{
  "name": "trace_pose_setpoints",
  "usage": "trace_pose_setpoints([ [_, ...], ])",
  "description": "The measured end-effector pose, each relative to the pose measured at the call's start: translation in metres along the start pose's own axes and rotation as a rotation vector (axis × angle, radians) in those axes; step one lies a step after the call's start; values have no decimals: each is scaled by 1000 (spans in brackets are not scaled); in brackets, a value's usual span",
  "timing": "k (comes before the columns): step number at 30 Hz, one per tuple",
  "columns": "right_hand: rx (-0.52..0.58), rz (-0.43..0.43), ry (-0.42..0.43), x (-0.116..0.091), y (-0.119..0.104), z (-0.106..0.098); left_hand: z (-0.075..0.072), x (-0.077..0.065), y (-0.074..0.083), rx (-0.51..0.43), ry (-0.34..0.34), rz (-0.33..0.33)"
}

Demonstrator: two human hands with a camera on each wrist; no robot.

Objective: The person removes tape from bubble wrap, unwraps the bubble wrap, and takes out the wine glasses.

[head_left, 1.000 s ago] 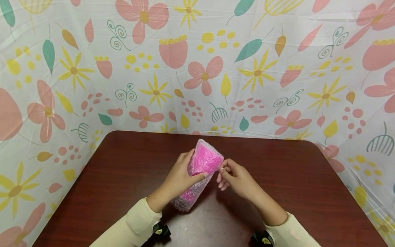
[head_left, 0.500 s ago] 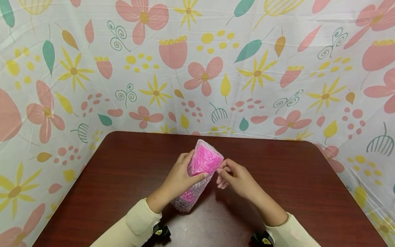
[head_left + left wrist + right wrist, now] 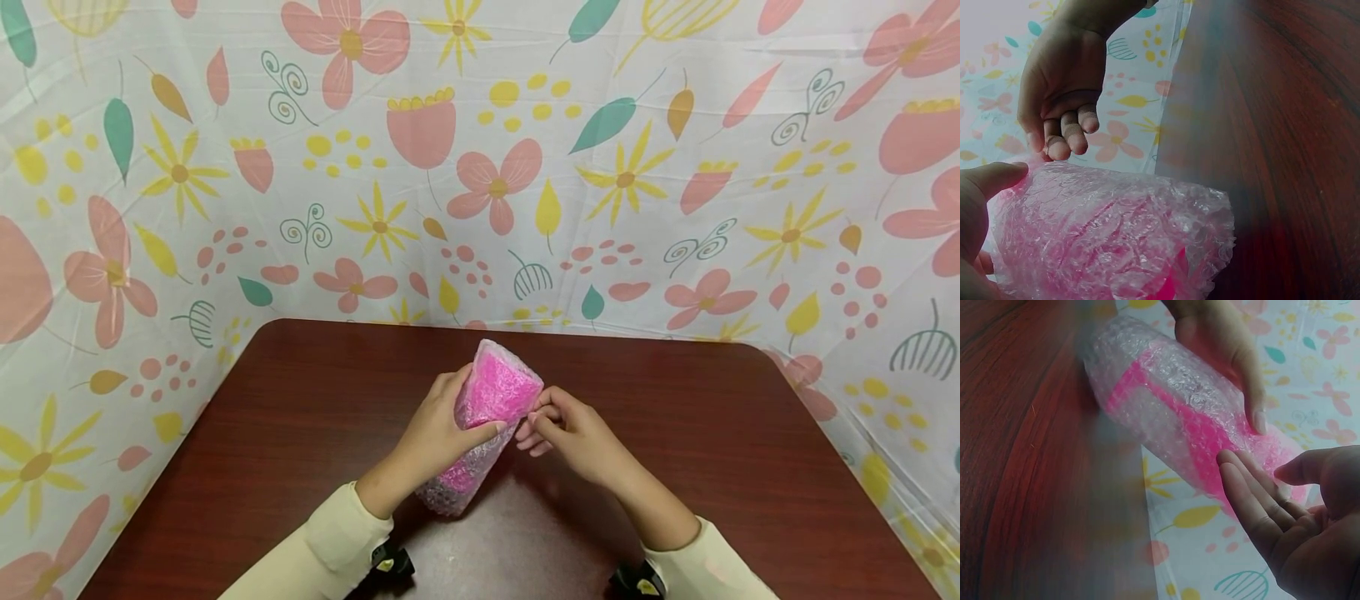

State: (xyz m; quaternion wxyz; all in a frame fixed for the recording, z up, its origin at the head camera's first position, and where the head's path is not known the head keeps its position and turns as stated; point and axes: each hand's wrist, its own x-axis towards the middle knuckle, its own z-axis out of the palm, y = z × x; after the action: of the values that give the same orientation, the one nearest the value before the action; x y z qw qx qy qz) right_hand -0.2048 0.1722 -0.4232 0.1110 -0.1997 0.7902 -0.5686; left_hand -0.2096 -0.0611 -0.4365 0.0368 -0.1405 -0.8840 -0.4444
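A tapered package (image 3: pixel 498 387) wrapped in clear bubble wrap, bright pink inside, leans with its wide end up over the table. My left hand (image 3: pixel 435 433) grips it from the left side, thumb across its front. At its upper right edge, my right hand (image 3: pixel 573 429) pinches the bubble wrap between thumb and index finger, and the other fingers are loosely bent below. The left wrist view shows crinkled bubble wrap (image 3: pixel 1116 231) with pink beneath. In the right wrist view, other fingertips (image 3: pixel 1229 465) of the right hand lie close against the wrap. What the pink thing inside is cannot be made out.
The dark reddish-brown table (image 3: pixel 300 400) has rounded far corners. A white floral-print curtain (image 3: pixel 480 208) hangs behind the table and along its sides. Black straps with small devices (image 3: pixel 393 562) sit by both cream sleeves.
The right hand's lower fingers have shifted slightly left, closer to the package, and its thumb has moved a little at the wrap's edge. Left hand and package stay nearly still.
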Motion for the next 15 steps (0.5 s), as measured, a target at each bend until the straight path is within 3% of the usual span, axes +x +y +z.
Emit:
trace_pose_setpoints([
  [10, 65, -39, -56, -1, 0, -1, 1, -1, -1, -51, -24, -11],
  [15, 58, -54, -45, -2, 1, -2, -1, 0, -2, -43, -23, 9],
])
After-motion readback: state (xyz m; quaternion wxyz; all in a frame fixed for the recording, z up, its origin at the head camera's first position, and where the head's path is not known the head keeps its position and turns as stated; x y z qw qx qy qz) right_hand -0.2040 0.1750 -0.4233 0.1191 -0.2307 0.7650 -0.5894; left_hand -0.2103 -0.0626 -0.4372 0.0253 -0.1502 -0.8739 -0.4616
